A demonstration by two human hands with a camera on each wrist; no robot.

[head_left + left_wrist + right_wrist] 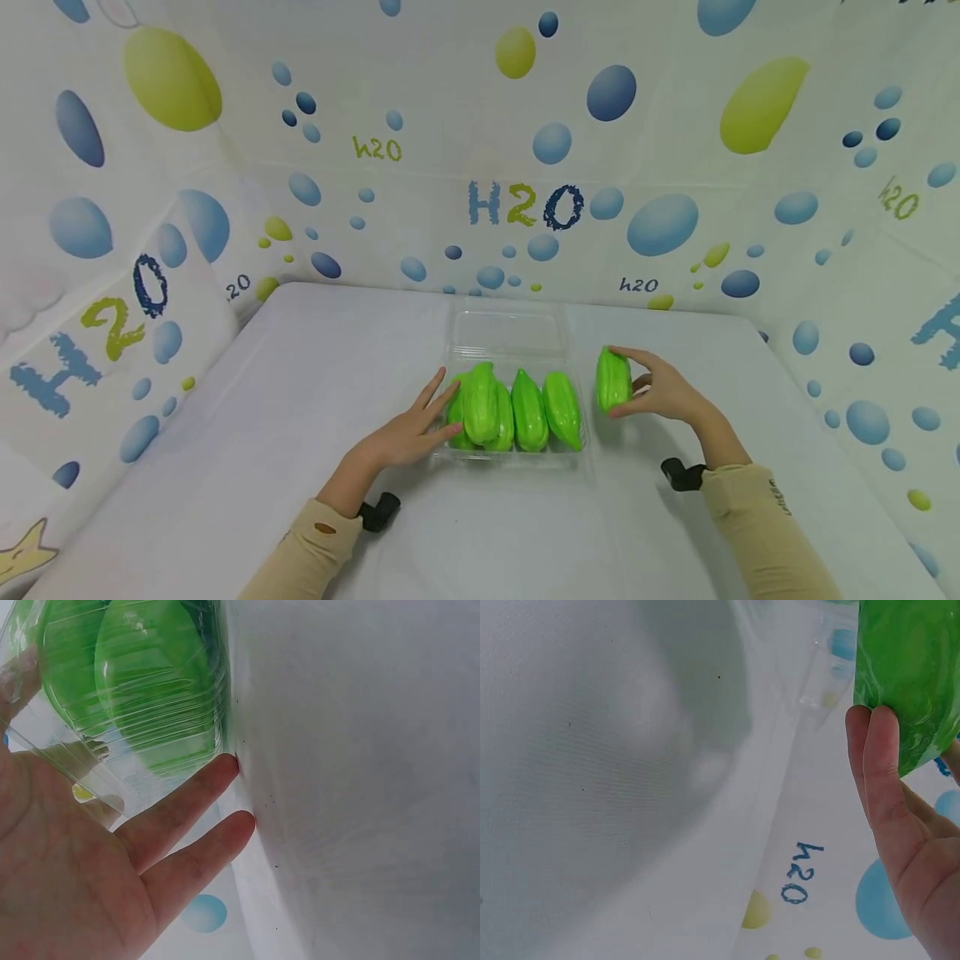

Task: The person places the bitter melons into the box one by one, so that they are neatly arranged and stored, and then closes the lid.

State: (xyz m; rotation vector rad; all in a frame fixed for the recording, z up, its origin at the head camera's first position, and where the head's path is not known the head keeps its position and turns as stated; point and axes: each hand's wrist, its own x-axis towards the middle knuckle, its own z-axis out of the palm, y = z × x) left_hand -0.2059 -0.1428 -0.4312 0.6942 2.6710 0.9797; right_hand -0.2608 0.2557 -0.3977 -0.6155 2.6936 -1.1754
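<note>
To the right of the clear plastic box [502, 458], my right hand [663, 392] holds a green star fruit [615, 381] between thumb and fingers, above the table. The fruit is glossy and ridged, and in the right wrist view the fingertips [883, 724] press against its side. Inside the box lie several similar green star fruits [530, 412], one stacked on others at the left. My left hand [408, 429] is at the box's left side with its fingers spread. In the left wrist view two fairly straight fingers [187, 802] lie beside the clear wall; the others are partly behind the plastic.
The box's transparent lid [510, 333] is folded back behind it, flat on the white-covered table [337, 350]. A white curtain [435, 83] printed with blue and green spots and H2O lettering rises behind the table and along both sides.
</note>
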